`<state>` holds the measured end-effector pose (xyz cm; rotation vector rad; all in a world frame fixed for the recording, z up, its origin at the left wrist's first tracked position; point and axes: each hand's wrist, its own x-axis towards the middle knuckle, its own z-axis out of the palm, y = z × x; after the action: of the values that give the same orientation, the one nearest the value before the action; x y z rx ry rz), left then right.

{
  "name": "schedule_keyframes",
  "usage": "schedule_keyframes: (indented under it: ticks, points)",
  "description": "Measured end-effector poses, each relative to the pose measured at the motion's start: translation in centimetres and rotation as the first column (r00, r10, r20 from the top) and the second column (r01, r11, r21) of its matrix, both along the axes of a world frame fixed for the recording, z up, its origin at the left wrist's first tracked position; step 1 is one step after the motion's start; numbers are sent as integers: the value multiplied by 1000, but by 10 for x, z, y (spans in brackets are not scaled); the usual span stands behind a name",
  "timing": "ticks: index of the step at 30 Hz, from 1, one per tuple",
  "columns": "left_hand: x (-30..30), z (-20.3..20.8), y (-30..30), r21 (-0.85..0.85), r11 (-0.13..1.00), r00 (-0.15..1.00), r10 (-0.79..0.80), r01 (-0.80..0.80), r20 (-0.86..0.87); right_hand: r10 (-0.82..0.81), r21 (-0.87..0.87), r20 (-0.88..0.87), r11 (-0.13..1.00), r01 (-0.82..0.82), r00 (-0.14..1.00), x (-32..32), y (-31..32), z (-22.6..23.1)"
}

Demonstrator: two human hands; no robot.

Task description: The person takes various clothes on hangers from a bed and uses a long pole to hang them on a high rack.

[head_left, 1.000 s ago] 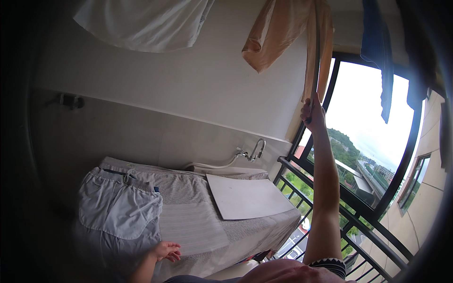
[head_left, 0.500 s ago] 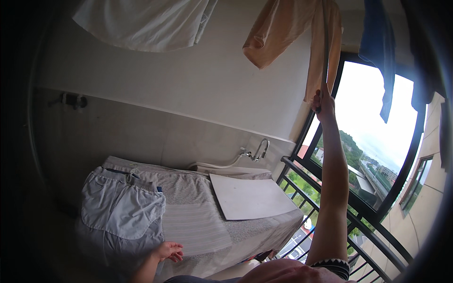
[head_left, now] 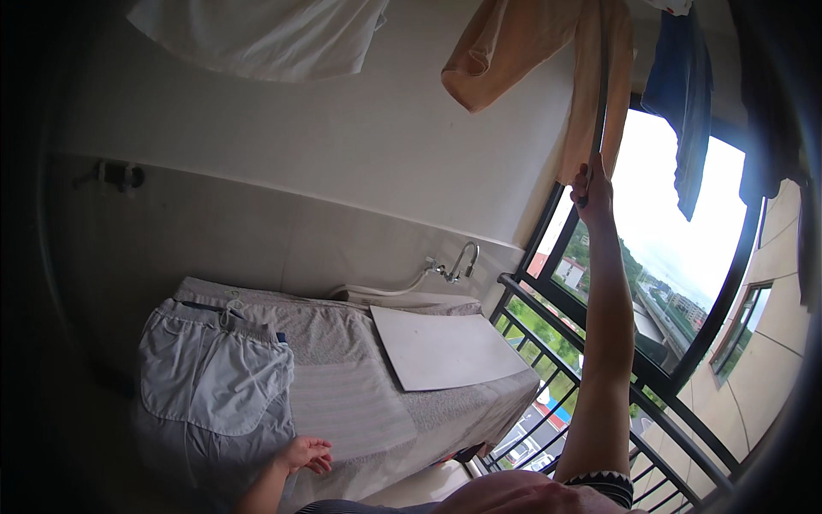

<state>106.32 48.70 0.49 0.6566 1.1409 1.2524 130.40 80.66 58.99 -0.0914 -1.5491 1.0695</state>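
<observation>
My right hand (head_left: 597, 195) is raised high on an outstretched arm, its fingers wrapped round the lower end of a thin dark pole (head_left: 602, 103). The pole rises in front of hanging tan trousers (head_left: 512, 47), and its upper end is out of view. Low at the front, my left hand (head_left: 304, 455) hovers with loosely bent fingers apart and nothing in them. Beside it, light grey drawstring shorts (head_left: 218, 368) lie spread over the left end of a cloth-covered surface (head_left: 330, 343).
A white board (head_left: 449, 347) lies on the cloth's right part, below a wall tap (head_left: 454, 265). White cloth (head_left: 265, 38) and blue clothing (head_left: 682, 103) hang overhead. Dark railings (head_left: 548, 351) and a window stand at the right.
The view has shifted slightly, so the surface and window sit a little differently in it. My right hand keeps its grip on the pole; my left hand stays much the same.
</observation>
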Motion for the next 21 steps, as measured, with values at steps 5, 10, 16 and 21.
schedule_keyframes:
  ticks: [5, 10, 16, 21]
  points:
    - [-1, 2, 2, -3, 1000, 1000, -22, 22, 6, 61, 17, -19, 998, -61, 998, 8, 0, 0]
    - [-2, -3, 1, 3, 1000, 999, -27, 27, 18, 113, -21, -38, 993, -114, 993, 4, -5, -2]
    - [1, 7, -1, 1, 999, 999, -34, 34, 17, 262, 19, 7, 965, -262, 965, 19, 4, -1]
    - [-3, 6, -2, 17, 1000, 999, -26, 26, 18, 254, 3, 15, 967, -254, 967, 23, -4, -1]
